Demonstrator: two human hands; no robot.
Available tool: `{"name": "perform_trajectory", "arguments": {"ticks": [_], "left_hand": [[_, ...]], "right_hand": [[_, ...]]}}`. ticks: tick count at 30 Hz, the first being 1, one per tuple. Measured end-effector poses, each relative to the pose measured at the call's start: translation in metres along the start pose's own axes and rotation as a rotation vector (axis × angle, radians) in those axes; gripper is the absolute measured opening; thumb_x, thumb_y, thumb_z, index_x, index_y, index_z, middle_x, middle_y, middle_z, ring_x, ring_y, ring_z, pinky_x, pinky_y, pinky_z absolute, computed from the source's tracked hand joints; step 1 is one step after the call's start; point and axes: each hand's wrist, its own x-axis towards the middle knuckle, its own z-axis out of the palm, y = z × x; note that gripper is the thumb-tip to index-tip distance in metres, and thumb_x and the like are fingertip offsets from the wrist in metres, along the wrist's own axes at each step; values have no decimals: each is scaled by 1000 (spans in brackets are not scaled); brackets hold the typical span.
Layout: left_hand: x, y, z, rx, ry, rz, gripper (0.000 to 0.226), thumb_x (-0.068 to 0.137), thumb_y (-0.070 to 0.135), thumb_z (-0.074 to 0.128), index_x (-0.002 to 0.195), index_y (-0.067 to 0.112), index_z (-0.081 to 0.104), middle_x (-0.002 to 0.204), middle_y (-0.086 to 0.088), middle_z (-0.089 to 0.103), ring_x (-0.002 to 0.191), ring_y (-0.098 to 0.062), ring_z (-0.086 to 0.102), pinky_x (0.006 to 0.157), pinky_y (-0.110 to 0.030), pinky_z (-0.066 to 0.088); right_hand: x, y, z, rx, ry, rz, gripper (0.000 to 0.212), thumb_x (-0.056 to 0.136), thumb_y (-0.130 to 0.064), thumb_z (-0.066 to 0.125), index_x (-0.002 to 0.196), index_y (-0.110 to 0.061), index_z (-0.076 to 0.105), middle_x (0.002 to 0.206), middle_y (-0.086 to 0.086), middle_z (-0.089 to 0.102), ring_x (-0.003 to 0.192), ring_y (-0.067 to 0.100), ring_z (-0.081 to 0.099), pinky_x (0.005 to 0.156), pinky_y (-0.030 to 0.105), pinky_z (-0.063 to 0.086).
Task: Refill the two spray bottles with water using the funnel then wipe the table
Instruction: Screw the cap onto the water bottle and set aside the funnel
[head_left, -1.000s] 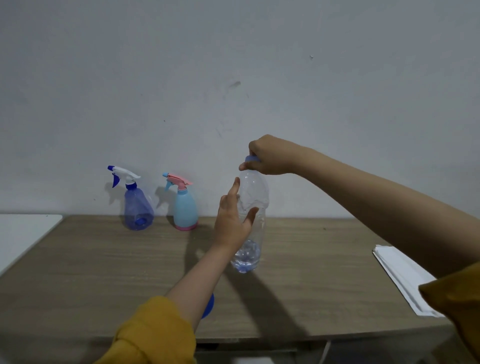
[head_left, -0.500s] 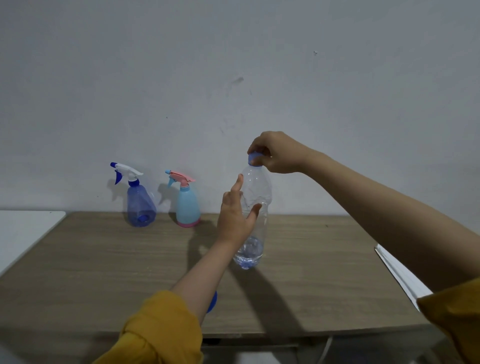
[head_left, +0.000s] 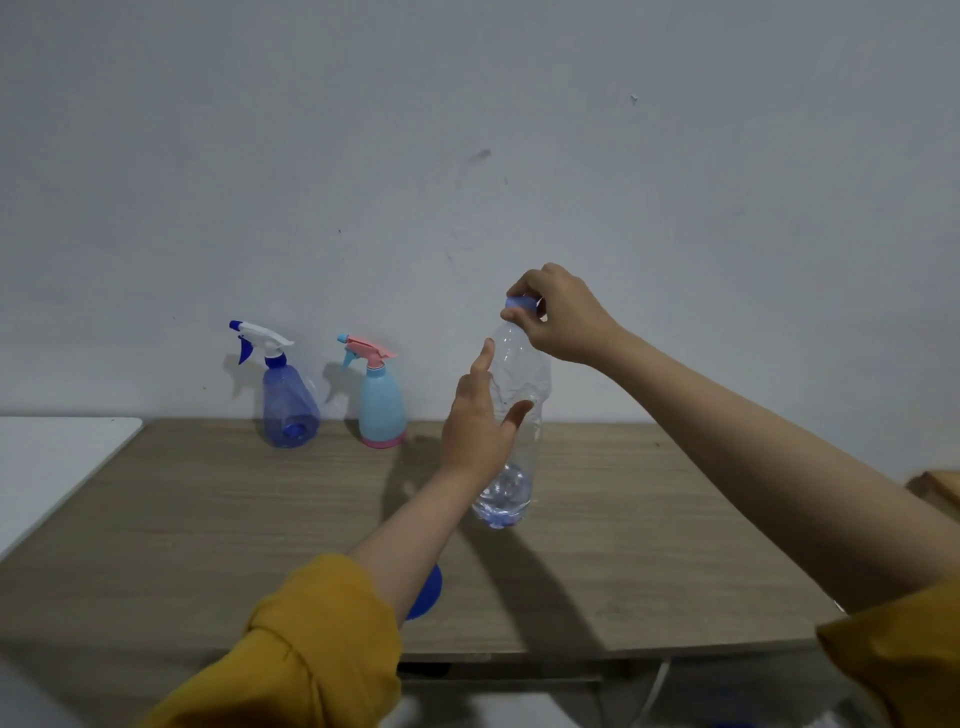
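Note:
A clear plastic water bottle (head_left: 519, 384) stands upright mid-table with a little water at its bottom. My left hand (head_left: 480, 431) grips its body. My right hand (head_left: 558, 317) pinches the blue cap (head_left: 521, 303) on its top. A dark blue spray bottle (head_left: 288, 405) with a white trigger and a light blue spray bottle (head_left: 382, 410) with a pink trigger stand at the back by the wall. A blue funnel (head_left: 425, 592) lies near the front edge, mostly hidden under my left forearm.
The wooden table (head_left: 208, 519) ends at a front edge low in view. A white surface (head_left: 52, 452) adjoins it on the left. A wooden object (head_left: 937, 491) peeks in at the right edge. The grey wall closes the back.
My right hand has shifted on the cap, its fingers now pinching it from the side. The view has tilted up and left, so the white cloth on the right dropped out of sight.

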Motion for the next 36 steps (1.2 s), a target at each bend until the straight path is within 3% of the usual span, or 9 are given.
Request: {"name": "perform_trajectory", "arguments": {"ticks": [6,9,13,18,21,23,26,32,36], "left_hand": [[-13,-14,-18,69,-116,-14,93,80,38,70,148,26,7,149,-4,34,133,-21,38,101,-33,38],[-34,-38,-34,104,-162,-121,91,76,51,68,147,21,19,149,-4,32,135,-20,34,107,-36,35],[-73,-74,-59,223,-259,-249,100,63,66,70,143,25,26,147,1,35,133,-17,37,106,-39,38],[-116,-109,-80,294,-406,-349,110,49,65,76,141,28,29,140,2,40,128,-18,41,103,-37,40],[-134,-122,-83,277,-437,-404,108,48,59,79,140,27,33,139,2,42,127,-16,43,104,-38,40],[-141,-128,-81,235,-424,-432,103,47,57,78,137,28,38,135,4,46,123,-14,46,103,-37,41],[-147,-135,-73,231,-395,-425,83,53,48,81,126,24,50,123,5,54,114,-15,53,98,-32,44],[-129,-141,-64,225,-325,-427,75,54,55,76,120,27,53,116,11,55,108,-11,55,92,-36,49],[-88,-141,-53,227,-243,-415,68,54,56,76,113,30,54,107,14,55,101,-11,57,86,-37,51]], "right_hand": [[-19,7,31,222,258,24,34,88,-19,67,117,-4,61,100,3,54,84,15,57,71,3,41],[-37,11,59,321,384,55,52,88,-23,66,134,-7,49,114,9,56,100,18,56,87,19,45],[-60,15,92,373,413,132,86,81,-41,68,148,-8,25,130,12,44,120,26,47,105,38,39],[-92,30,129,416,363,196,116,70,-41,81,152,-11,4,133,3,25,129,26,40,110,42,38],[-105,37,148,424,370,210,118,69,-35,85,151,-7,5,144,5,23,129,22,41,109,40,39],[-110,41,157,436,361,234,119,67,-37,85,151,-15,3,152,13,23,128,19,43,109,39,39],[-114,42,165,473,336,302,121,64,-39,86,150,-26,2,141,15,37,122,18,47,105,37,43],[-101,50,168,446,378,314,111,62,-34,88,146,-19,16,114,7,49,101,20,56,89,35,52],[-71,62,158,455,465,347,111,62,-39,87,144,-25,13,123,13,48,100,21,56,87,33,52]]}}
